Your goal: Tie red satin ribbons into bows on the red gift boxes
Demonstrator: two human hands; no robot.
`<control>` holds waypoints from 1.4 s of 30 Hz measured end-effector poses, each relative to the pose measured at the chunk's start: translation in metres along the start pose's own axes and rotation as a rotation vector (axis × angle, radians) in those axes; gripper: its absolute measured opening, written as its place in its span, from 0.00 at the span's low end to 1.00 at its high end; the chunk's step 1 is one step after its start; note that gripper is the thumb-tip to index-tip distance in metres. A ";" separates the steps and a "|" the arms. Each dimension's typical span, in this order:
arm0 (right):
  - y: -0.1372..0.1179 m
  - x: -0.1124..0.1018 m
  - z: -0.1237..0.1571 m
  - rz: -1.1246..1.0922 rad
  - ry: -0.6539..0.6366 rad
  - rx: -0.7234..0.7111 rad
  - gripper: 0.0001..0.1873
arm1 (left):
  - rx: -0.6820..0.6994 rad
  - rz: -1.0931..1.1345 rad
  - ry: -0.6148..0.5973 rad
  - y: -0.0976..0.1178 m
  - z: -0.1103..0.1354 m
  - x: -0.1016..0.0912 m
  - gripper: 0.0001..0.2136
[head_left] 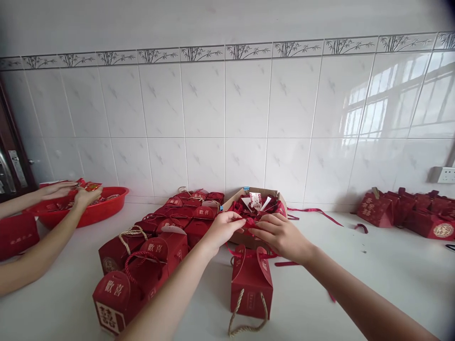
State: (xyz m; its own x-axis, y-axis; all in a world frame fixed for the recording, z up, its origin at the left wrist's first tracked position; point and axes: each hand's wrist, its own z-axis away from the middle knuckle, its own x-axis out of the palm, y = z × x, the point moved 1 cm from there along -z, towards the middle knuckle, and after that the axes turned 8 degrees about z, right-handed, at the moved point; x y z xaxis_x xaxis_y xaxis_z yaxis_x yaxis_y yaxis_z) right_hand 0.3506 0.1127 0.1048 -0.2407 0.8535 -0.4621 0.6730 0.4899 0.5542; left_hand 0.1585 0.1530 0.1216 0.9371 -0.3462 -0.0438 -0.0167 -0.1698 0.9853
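Observation:
My left hand (226, 229) and my right hand (280, 233) meet in front of me, fingers pinched around a dark red ribbon (250, 222). Lengths of it trail down on both sides. Just below stands a red gift box (251, 284) with two rounded flaps on top and a beige rope handle (249, 327) hanging over its front. Behind my hands is an open cardboard box (280, 195) holding red ribbons and a printed card (255, 201). My fingers hide part of the ribbon.
Many red gift boxes (159, 265) stand grouped on the left. Farther left, a co-worker's hands (85, 195) hold small red packets over a red basin (121, 199). More red boxes (408, 213) line the right. Loose ribbon (325, 213) lies on the white table (384, 289) before a tiled wall.

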 end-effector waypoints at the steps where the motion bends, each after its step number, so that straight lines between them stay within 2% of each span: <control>1: -0.001 0.001 0.000 0.010 -0.006 -0.002 0.12 | 0.005 0.000 -0.004 0.000 0.000 0.000 0.09; 9: 0.000 0.007 0.004 0.039 -0.016 0.029 0.12 | 0.010 0.023 -0.067 -0.002 0.008 -0.003 0.14; 14: 0.002 0.010 0.007 0.044 0.032 0.043 0.13 | 0.019 -0.014 -0.105 -0.005 0.009 -0.003 0.19; 18: 0.003 0.012 0.009 0.055 0.077 0.036 0.13 | 0.063 -0.097 -0.168 -0.003 0.014 0.000 0.19; 23: 0.002 0.013 0.012 -0.017 0.056 0.087 0.15 | 0.139 -0.288 -0.217 0.002 0.023 0.001 0.20; 26: 0.001 0.014 0.013 -0.239 0.054 0.234 0.16 | 0.215 -0.419 -0.144 0.002 0.028 -0.002 0.17; 29: -0.002 0.016 0.019 -0.587 0.067 0.546 0.17 | 0.323 -0.600 -0.038 0.001 0.034 -0.007 0.15; 31: -0.005 0.015 0.025 -0.719 0.074 0.734 0.17 | 0.420 -0.807 0.033 0.002 0.039 -0.011 0.16; 33: -0.009 0.011 0.033 -0.747 0.067 0.851 0.17 | 0.493 -1.003 0.097 0.004 0.046 -0.017 0.17; 36: -0.014 0.001 0.047 -0.733 0.049 0.976 0.19 | 0.510 -1.152 0.162 0.006 0.057 -0.030 0.18; 39: -0.017 -0.012 0.063 -0.692 0.010 1.100 0.22 | 0.479 -1.217 0.228 0.007 0.069 -0.047 0.19; 42: -0.019 -0.024 0.083 -0.617 -0.085 1.229 0.24 | 0.374 -1.208 0.264 0.009 0.079 -0.069 0.23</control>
State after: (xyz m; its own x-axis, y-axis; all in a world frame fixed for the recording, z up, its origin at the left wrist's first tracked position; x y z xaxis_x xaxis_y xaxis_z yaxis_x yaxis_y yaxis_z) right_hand 0.4016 0.0680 0.0473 -0.7104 0.5219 -0.4722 0.6636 0.2735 -0.6963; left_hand 0.0661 0.1026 0.1203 0.4664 0.3912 -0.7933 0.8288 -0.5067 0.2374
